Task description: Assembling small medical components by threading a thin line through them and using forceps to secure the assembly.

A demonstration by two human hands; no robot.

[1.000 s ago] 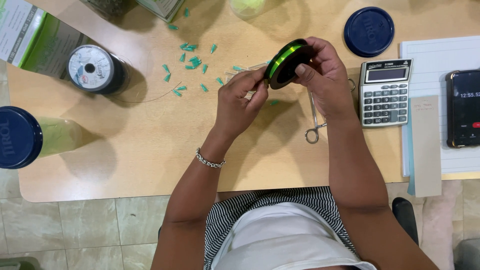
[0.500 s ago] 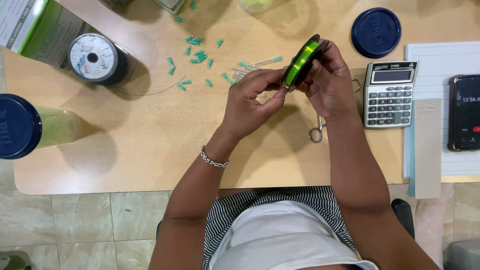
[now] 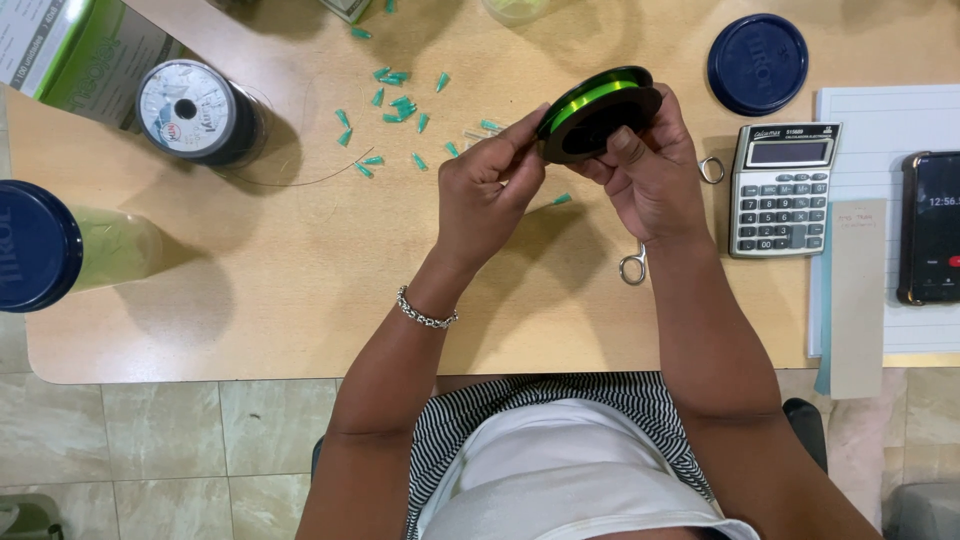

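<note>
Together, both hands are pinching a green spool [image 3: 598, 112]: left hand [image 3: 490, 195] at nine o'clock, right hand [image 3: 650, 180] at five, above the worktop [image 3: 300, 270].

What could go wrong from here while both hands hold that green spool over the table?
The spool of green line is held above the table by the left hand and right hand; if the grip slips, it could drop onto the small teal pieces and scatter them. Loose line might also snag on the scissors that lie partly under the right hand. The pieces are spread out, so a sweeping wrist could knock some away.
</note>
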